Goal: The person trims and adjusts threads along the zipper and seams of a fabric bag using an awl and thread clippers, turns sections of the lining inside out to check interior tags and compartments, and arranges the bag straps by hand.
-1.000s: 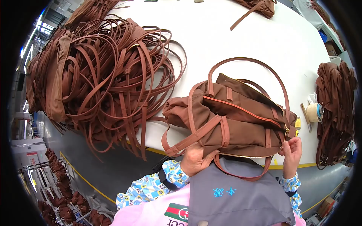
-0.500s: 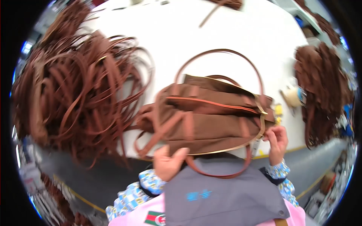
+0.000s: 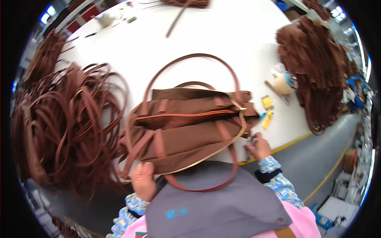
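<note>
Somewhat blurred right hand (image 3: 260, 147) near brown bag (image 3: 188, 139); grip unclear.

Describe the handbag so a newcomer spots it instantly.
Find the white table, then its near edge by the left hand and right hand. The brown handbag sits there, marked out from the brown heaps either side by its orange-red line.

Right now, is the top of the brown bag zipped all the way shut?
No, the brown bag gapes open, with its gold zipper edges apart and an orange strip showing between them.
</note>
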{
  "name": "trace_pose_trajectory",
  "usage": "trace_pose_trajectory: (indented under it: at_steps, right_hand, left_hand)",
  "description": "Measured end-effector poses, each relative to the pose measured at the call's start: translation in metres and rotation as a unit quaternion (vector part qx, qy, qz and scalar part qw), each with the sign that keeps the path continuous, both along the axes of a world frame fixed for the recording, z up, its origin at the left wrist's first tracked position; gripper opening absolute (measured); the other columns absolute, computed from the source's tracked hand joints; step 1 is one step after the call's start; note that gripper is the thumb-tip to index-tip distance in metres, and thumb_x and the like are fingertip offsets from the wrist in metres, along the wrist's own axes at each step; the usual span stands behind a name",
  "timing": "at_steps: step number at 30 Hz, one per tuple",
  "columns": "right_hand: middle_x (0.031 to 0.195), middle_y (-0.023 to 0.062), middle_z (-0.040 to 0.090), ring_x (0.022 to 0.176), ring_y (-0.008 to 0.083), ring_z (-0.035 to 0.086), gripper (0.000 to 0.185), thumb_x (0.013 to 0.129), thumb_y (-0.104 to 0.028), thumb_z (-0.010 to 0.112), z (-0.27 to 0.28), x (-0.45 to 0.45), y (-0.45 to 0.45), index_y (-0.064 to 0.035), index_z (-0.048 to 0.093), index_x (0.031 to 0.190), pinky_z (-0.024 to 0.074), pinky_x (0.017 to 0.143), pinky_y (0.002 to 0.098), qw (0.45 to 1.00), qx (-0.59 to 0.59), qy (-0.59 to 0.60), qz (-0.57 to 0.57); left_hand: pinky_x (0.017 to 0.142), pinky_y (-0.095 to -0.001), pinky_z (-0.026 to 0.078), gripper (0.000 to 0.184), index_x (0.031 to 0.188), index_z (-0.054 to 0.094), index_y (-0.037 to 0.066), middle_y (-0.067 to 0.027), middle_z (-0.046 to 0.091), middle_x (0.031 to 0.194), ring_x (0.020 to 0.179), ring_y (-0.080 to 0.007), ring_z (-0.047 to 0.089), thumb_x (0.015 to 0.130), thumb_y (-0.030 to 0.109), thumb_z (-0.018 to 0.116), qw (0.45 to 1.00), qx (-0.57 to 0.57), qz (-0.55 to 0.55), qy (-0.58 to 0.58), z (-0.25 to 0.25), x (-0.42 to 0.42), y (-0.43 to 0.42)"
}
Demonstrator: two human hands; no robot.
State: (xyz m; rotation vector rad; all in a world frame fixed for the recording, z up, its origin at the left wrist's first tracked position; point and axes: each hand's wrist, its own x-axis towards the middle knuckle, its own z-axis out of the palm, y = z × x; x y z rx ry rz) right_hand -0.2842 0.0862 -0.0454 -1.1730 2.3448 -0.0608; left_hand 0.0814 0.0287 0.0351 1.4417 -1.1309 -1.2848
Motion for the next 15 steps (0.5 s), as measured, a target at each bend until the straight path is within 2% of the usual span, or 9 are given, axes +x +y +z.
trace_pose_trajectory:
  at_steps: [3, 6, 7, 8, 9, 11, 12, 13, 15]
  right_hand:
    - [0.064, 0.0115, 0.059, 0.061, 0.0297, 0.060, 0.040, 0.064, -0.012, 0.068, -0.023, -0.014, 0.007, -0.0080, 0.047, 0.099, 0.0481, 0.059, 0.0387, 0.994, -0.081, -0.069, -0.039]
    - [0.056, 0.0074, 0.052, 0.051, 0.0197, 0.053, 0.025, 0.063, -0.005, 0.062, -0.050, -0.035, 0.021, -0.0025, 0.052, 0.085, 0.0448, 0.052, 0.0334, 0.985, -0.172, -0.031, -0.008]
    - [0.055, 0.0038, 0.049, 0.051, 0.0137, 0.051, 0.019, 0.066, -0.004, 0.061, -0.054, -0.046, 0.025, -0.0016, 0.053, 0.083, 0.0434, 0.047, 0.0295, 0.970, -0.225, -0.079, -0.034]
    - [0.061, 0.0001, 0.049, 0.052, 0.0085, 0.050, 0.016, 0.072, -0.005, 0.060, -0.049, -0.053, 0.024, -0.0025, 0.052, 0.085, 0.0416, 0.042, 0.0237, 0.931, -0.226, -0.216, -0.187]
    - [0.067, -0.0017, 0.050, 0.051, 0.0055, 0.047, 0.014, 0.077, -0.006, 0.059, -0.027, -0.049, 0.018, -0.0060, 0.051, 0.088, 0.0395, 0.040, 0.0185, 0.880, -0.280, -0.277, -0.266]
    - [0.068, -0.0022, 0.049, 0.053, 0.0045, 0.046, 0.011, 0.081, -0.007, 0.057, 0.018, -0.043, 0.001, -0.0094, 0.050, 0.090, 0.0353, 0.038, 0.0151, 0.788, -0.409, -0.365, -0.281]
    - [0.069, -0.0016, 0.049, 0.055, 0.0045, 0.047, 0.011, 0.083, -0.010, 0.055, 0.050, -0.042, -0.006, -0.0088, 0.049, 0.092, 0.0337, 0.038, 0.0144, 0.801, -0.377, -0.407, -0.224]
    - [0.065, -0.0002, 0.050, 0.055, 0.0053, 0.047, 0.011, 0.084, -0.009, 0.052, 0.078, -0.031, -0.017, -0.0071, 0.048, 0.095, 0.0322, 0.037, 0.0135, 0.757, -0.390, -0.459, -0.253]
    - [0.061, 0.0023, 0.051, 0.054, 0.0086, 0.050, 0.011, 0.085, -0.005, 0.048, 0.117, -0.019, -0.028, -0.0048, 0.047, 0.096, 0.0364, 0.039, 0.0153, 0.700, -0.383, -0.596, -0.092]
  left_hand:
    - [0.046, -0.0276, 0.022, 0.045, 0.054, 0.031, 0.006, 0.0023, 0.028, 0.053, 0.054, -0.0080, 0.024, 0.087, 0.023, 0.056, 0.995, -0.075, 0.016, -0.067, 0.010, -0.012, 0.011]
    - [0.043, -0.0290, 0.022, 0.044, 0.054, 0.032, 0.005, 0.0010, 0.027, 0.051, 0.052, -0.0071, 0.025, 0.084, 0.016, 0.062, 0.997, -0.078, -0.021, -0.003, 0.018, -0.014, 0.017]
    - [0.042, -0.0292, 0.022, 0.044, 0.053, 0.032, 0.005, 0.0005, 0.027, 0.051, 0.051, -0.0071, 0.025, 0.083, 0.014, 0.063, 0.996, -0.082, -0.035, 0.009, 0.018, -0.013, 0.019]
    - [0.042, -0.0292, 0.022, 0.044, 0.053, 0.032, 0.005, 0.0005, 0.027, 0.051, 0.051, -0.0071, 0.025, 0.083, 0.014, 0.063, 0.996, -0.083, -0.024, 0.002, 0.019, -0.014, 0.019]
    - [0.042, -0.0296, 0.022, 0.044, 0.053, 0.032, 0.005, -0.0008, 0.027, 0.050, 0.048, -0.0087, 0.025, 0.082, 0.014, 0.064, 0.993, -0.110, -0.042, -0.002, 0.022, -0.015, 0.018]
    - [0.041, -0.0300, 0.022, 0.045, 0.052, 0.032, 0.005, -0.0020, 0.027, 0.049, 0.046, -0.0104, 0.025, 0.081, 0.014, 0.065, 0.989, -0.136, -0.059, -0.011, 0.022, -0.016, 0.017]
    - [0.041, -0.0308, 0.022, 0.046, 0.051, 0.033, 0.005, -0.0037, 0.027, 0.048, 0.044, -0.0132, 0.025, 0.080, 0.014, 0.066, 0.981, -0.177, -0.078, -0.031, 0.018, -0.015, 0.016]
    - [0.041, -0.0316, 0.022, 0.047, 0.049, 0.033, 0.004, -0.0053, 0.028, 0.047, 0.042, -0.0160, 0.025, 0.079, 0.014, 0.067, 0.970, -0.218, -0.097, -0.050, 0.016, -0.015, 0.015]
    - [0.040, -0.0323, 0.023, 0.048, 0.048, 0.032, 0.005, -0.0070, 0.028, 0.047, 0.041, -0.0187, 0.025, 0.078, 0.015, 0.069, 0.962, -0.237, -0.119, -0.068, 0.020, -0.015, 0.011]
